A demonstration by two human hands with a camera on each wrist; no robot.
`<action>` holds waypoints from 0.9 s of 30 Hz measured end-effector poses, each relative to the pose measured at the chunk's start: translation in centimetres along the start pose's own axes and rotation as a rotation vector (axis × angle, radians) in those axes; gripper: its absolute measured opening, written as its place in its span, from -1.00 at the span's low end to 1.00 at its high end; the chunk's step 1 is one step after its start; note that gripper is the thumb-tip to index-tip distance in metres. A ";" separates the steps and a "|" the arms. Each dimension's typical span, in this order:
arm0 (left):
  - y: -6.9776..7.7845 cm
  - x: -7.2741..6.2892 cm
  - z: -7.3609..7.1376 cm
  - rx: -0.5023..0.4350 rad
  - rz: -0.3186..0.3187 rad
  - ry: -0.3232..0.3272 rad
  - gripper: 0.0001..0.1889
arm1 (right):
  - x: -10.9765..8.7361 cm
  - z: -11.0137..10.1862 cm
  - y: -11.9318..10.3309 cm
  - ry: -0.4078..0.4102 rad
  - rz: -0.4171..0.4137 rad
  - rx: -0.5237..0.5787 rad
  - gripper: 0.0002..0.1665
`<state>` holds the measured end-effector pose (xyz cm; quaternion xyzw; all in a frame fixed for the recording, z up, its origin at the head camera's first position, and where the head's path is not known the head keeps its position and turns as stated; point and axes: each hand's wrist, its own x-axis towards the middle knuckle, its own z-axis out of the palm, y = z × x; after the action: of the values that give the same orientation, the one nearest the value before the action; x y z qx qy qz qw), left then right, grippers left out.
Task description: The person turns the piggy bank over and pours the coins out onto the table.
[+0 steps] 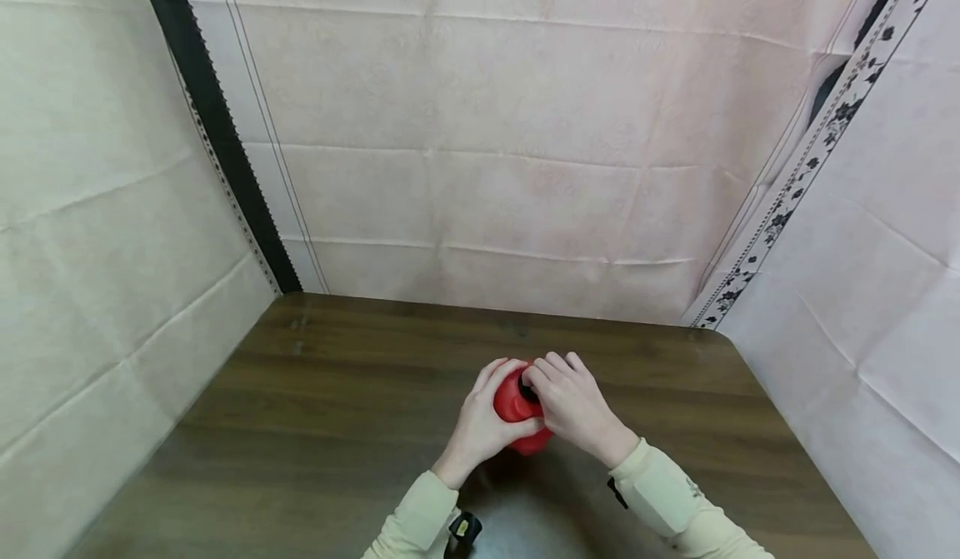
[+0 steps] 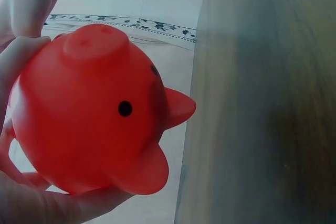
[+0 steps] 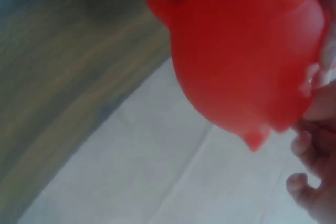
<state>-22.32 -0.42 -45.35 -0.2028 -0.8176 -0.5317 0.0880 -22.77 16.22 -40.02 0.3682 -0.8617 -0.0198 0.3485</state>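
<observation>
A red piggy bank (image 1: 512, 402) is held above the table, turned so its underside with a round black plug (image 1: 528, 391) faces up. My left hand (image 1: 482, 426) grips the bank's side, fingers and thumb spread round it. The fingertips of my right hand (image 1: 573, 402) pinch at the plug's edge, partly covering it. In the left wrist view, the pig's face (image 2: 125, 108) shows a snout, black eyes and two ears. The right wrist view has the bank's rounded side (image 3: 236, 51) beside curled fingers (image 3: 310, 182).
Below the hands lies a brown wood-grain table (image 1: 337, 426). Pale cloth hangs behind it (image 1: 510, 167) and at both sides, with a dark strip (image 1: 225, 134) at the left corner and a floral border (image 1: 810, 151) at the right.
</observation>
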 end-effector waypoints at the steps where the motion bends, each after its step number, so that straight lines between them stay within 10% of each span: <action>1: 0.0 0.0 0.0 -0.007 0.002 -0.009 -0.25 | -0.1 -0.1 0.2 -0.006 -0.017 0.002 -0.64; 27: -0.9 0.4 -0.9 -0.205 -0.060 -0.234 -0.28 | -0.3 -0.8 2.7 -0.069 -0.290 0.274 -0.62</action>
<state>-23.10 -1.44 -45.57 -0.2468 -0.7694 -0.5874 -0.0450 -23.79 18.56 -38.85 0.5317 -0.8056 0.0349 0.2591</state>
